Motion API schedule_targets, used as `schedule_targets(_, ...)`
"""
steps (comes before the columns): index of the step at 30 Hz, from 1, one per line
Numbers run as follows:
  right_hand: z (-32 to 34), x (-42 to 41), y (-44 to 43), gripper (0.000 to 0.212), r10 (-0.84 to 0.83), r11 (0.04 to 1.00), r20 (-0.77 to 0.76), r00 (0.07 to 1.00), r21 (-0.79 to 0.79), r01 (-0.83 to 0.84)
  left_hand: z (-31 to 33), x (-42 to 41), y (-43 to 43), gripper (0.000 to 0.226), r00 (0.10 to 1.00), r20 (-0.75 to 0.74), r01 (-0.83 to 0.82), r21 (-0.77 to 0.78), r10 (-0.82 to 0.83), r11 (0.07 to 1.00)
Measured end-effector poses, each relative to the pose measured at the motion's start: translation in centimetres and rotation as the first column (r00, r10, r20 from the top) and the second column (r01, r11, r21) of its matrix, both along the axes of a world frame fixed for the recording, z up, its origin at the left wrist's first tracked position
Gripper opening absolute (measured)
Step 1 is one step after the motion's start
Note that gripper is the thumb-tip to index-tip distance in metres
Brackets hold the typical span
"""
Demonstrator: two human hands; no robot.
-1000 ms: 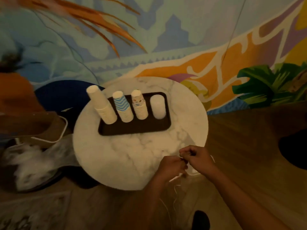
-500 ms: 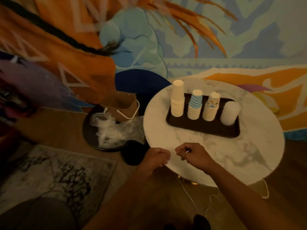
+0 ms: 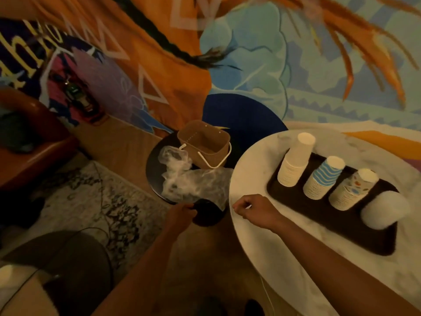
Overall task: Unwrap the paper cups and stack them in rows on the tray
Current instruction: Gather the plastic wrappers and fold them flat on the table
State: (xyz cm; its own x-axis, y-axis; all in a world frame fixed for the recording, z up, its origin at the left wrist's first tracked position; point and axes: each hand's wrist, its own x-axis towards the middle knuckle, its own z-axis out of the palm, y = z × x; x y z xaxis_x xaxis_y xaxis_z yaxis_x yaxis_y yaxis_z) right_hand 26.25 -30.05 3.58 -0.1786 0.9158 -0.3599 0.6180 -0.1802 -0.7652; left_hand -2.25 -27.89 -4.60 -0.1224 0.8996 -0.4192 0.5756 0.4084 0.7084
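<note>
Our right hand [image 3: 255, 208] is curled tight, thumb and forefinger pinching a pale sliver [image 3: 249, 206] at the near-left rim of the marble table [image 3: 262, 252]. We judge it a scrap of wrapping or string, pinched so that it goes with the rubbish and does not litter the tabletop. Our left hand [image 3: 180, 216] reaches left and down past that rim toward a dark round thing [image 3: 206, 215] low beside the table, and we cannot tell whether its fingers hold anything (they lie in shadow). Just beyond it, crumpled plastic wrap [image 3: 193, 182] lies over a low dark stool [image 3: 152, 176] beside a brown bag [image 3: 205, 142], well apart from the cups, likely a dumping spot. To the right on the table, the tray [image 3: 337, 231] carries 4 stacks in 1 row, rims down so they stand steady: a plain cream stack [image 3: 293, 166], a blue-striped stack [image 3: 323, 179], a patterned stack [image 3: 352, 191] and, at the near-right end, a white stack [image 3: 385, 208], too blurred to say whether wrap clings to it. We judge the task close to finished.
</note>
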Motion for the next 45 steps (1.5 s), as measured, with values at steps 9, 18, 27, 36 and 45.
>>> schedule_targets(9,-3.6,-3.0,5.0,0.022,-0.045,0.996,0.125,0.991,-0.075,0.055,-3.6,-2.4,9.6,0.05,0.982,-0.059,-0.174,0.048,0.177,0.984)
schedule_targets(18,-6.9,-8.4,9.8,0.037,-0.107,0.977,0.266,0.958,-0.153,0.152,-10.0,-4.2,17.9,0.063,0.965,-0.264,0.016,0.063,0.001,0.998)
schedule_targets(27,-6.2,-10.8,12.8,0.062,-0.204,0.969,0.206,0.957,-0.097,0.227,-2.1,-5.7,19.4,0.037,0.914,-0.145,0.403,0.209,-0.38,0.891)
schedule_targets(36,-0.7,-9.6,13.4,0.048,-0.188,0.939,0.105,0.977,0.31,0.148,8.0,-1.6,17.8,0.026,0.777,0.174,0.553,0.271,-0.605,0.788)
schedule_targets(45,4.1,-1.0,9.1,0.018,-0.403,0.885,-0.051,0.914,0.234,0.403,14.2,3.5,16.3,0.031,0.874,0.353,0.29,0.174,-0.334,0.941)
